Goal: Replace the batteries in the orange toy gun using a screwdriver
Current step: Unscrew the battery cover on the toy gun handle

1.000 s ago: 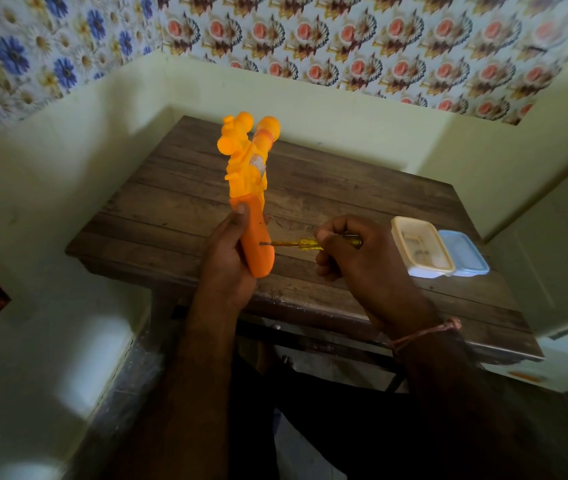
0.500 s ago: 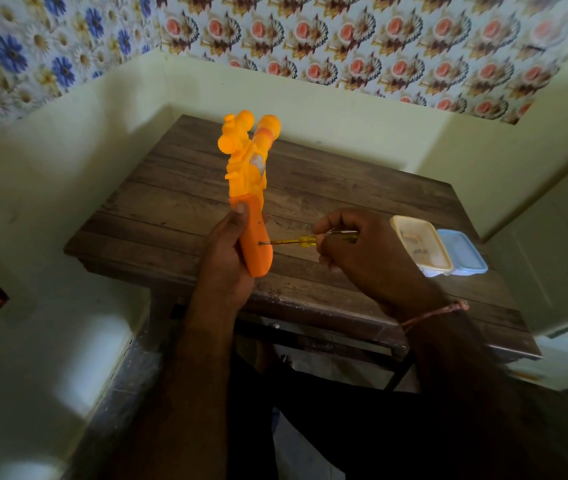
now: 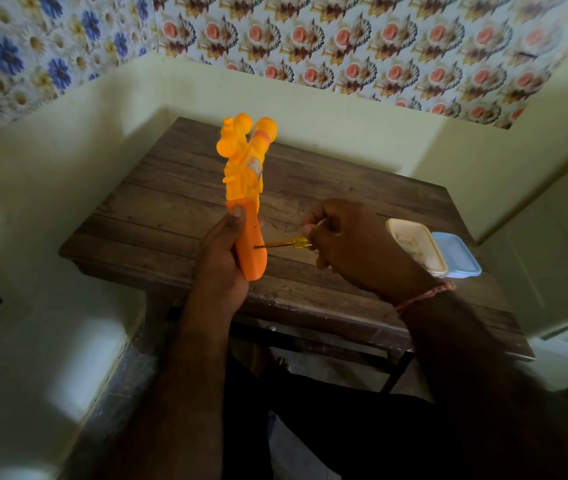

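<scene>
The orange toy gun (image 3: 243,174) stands upright above the wooden table (image 3: 171,209), muzzle end up. My left hand (image 3: 222,261) grips its handle from the left, thumb lying along the grip. A small screwdriver (image 3: 286,242) with a clear yellow handle points left, its tip set into the side of the gun's handle. My right hand (image 3: 355,244) pinches the screwdriver's handle with curled fingers. No batteries are visible.
A cream plastic box (image 3: 417,245) and a pale blue lid or box (image 3: 459,254) sit together at the table's right side, just beyond my right hand. Walls close in at the left and back. The table's front edge lies under my wrists.
My right hand's fingers have shifted on the screwdriver handle and the wrist has rolled slightly. The gun and my left hand stay where they were.
</scene>
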